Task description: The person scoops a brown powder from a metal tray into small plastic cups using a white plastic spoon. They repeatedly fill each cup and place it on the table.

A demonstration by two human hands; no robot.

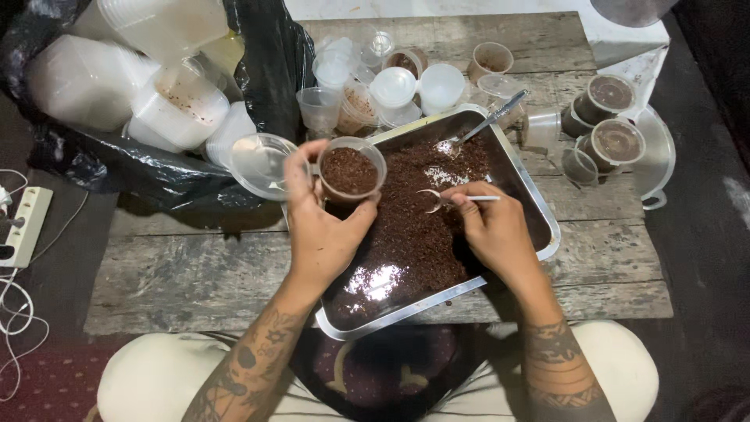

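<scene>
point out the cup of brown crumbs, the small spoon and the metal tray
cup of brown crumbs (350, 170), head view, on the crumb filling
small spoon (432, 197), head view, on its bowl
metal tray (547, 234), head view, on the right rim

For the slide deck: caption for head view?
Left hand holds a filled cup; right hand holds a spoon over the tray.

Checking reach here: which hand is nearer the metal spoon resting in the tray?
Right. The right hand is just below the metal spoon, over the tray; the left hand, holding a filled cup, is farther left.
</scene>
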